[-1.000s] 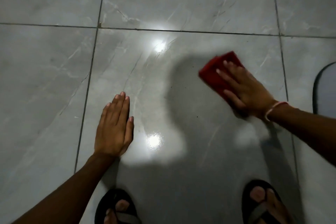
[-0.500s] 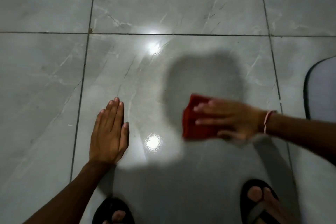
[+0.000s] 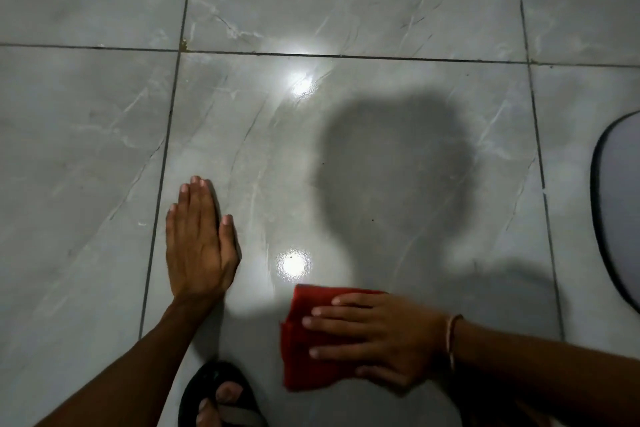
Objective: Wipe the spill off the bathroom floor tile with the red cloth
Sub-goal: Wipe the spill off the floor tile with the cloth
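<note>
The folded red cloth [image 3: 304, 343] lies flat on the glossy grey marble floor tile [image 3: 363, 184], near the bottom centre of the head view. My right hand [image 3: 377, 336] presses down on the cloth, fingers spread and pointing left, covering its right part. My left hand [image 3: 199, 239] rests flat on the same tile to the left, fingers together, holding nothing. The tile shows wet-looking streaks and two bright light reflections; I cannot make out a distinct spill.
My left foot in a black sandal [image 3: 221, 399] stands just below the cloth. A round dark-rimmed object [image 3: 620, 211] sits at the right edge. Dark grout lines [image 3: 346, 56] border the tile. My head's shadow falls on the tile's middle.
My right hand has dragged the red cloth from the tile's far right towards me and leftward, close to my feet. My left hand stays planted on the floor.
</note>
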A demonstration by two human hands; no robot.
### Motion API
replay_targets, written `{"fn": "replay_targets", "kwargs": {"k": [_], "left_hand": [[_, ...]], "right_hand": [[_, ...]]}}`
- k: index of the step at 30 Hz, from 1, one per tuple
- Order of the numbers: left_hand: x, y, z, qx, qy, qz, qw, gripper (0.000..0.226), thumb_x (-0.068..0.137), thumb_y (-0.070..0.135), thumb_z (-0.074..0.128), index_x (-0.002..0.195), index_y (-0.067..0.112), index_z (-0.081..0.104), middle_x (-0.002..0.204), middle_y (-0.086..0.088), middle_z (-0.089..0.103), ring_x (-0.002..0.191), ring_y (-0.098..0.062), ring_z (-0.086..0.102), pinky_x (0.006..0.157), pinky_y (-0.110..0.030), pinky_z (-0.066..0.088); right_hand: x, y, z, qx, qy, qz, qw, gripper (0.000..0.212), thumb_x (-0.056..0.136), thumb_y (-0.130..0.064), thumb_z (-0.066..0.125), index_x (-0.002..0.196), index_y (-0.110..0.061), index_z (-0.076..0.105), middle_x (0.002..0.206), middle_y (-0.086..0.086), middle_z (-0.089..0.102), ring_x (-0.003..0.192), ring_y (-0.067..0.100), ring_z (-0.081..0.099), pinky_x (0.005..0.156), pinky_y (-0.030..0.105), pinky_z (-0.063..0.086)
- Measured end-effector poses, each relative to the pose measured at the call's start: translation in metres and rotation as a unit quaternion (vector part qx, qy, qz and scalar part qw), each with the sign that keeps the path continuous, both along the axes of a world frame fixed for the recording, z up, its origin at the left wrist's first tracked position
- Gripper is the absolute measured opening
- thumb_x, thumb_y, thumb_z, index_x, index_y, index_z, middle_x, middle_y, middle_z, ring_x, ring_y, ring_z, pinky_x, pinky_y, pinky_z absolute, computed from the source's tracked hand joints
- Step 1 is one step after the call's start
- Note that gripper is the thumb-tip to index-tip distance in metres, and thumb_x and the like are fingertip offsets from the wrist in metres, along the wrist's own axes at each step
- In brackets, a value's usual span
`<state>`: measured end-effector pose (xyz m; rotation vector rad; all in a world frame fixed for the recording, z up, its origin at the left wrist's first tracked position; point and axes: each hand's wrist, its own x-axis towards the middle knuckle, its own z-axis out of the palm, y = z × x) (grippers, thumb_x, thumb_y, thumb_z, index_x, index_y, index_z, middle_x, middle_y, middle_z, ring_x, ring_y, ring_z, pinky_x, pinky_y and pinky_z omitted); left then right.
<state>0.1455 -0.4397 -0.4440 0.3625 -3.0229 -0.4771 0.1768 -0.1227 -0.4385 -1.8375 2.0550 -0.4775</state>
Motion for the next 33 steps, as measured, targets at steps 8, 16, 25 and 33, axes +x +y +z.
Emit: {"fn": "replay_targets", "kwargs": {"k": [8,16,25,33], "left_hand": [[0.008,-0.024,-0.002,-0.027,0.001,-0.091,0.995,0.061,0.104,0.027,0.035,0.158,0.001,0.025,0.168,-0.014,0.023,0.157,-0.024,0.018,0.128,-0.034,0.008],[0.006,-0.022,0.002,-0.034,-0.013,-0.107,0.994,0.064,0.103,0.03,0.03,0.159,0.001,0.02,0.169,-0.016,0.018,0.158,-0.026,0.014,0.128,-0.044,0.013],[0.005,-0.02,0.002,-0.036,-0.013,-0.104,0.994,0.063,0.102,0.025,0.036,0.158,-0.001,0.024,0.168,-0.017,0.021,0.157,-0.027,0.017,0.127,-0.048,0.018],[0.004,-0.023,0.001,-0.028,-0.013,-0.103,0.994,0.064,0.102,0.029,0.033,0.159,0.001,0.023,0.168,-0.016,0.021,0.158,-0.025,0.015,0.128,-0.042,0.013]], "right_hand": [[-0.215,0.064,0.011,0.05,0.13,-0.369,0.919,0.061,0.105,-0.043,0.04,0.161,-0.024,0.027,0.171,0.016,0.024,0.16,0.032,0.023,0.133,0.047,0.018],[-0.086,-0.036,0.003,0.005,0.081,-0.312,0.947,0.061,0.104,-0.041,0.044,0.16,-0.023,0.032,0.172,0.016,0.023,0.161,0.031,0.019,0.131,0.05,0.023],[-0.239,-0.025,0.019,0.063,0.066,-0.558,0.825,0.064,0.105,-0.045,0.046,0.162,-0.023,0.027,0.173,0.017,0.019,0.16,0.035,0.019,0.132,0.049,0.019],[-0.06,-0.018,0.016,0.006,0.039,-0.293,0.955,0.062,0.102,-0.045,0.051,0.159,-0.025,0.037,0.171,0.013,0.026,0.161,0.028,0.021,0.131,0.047,0.022]]}}
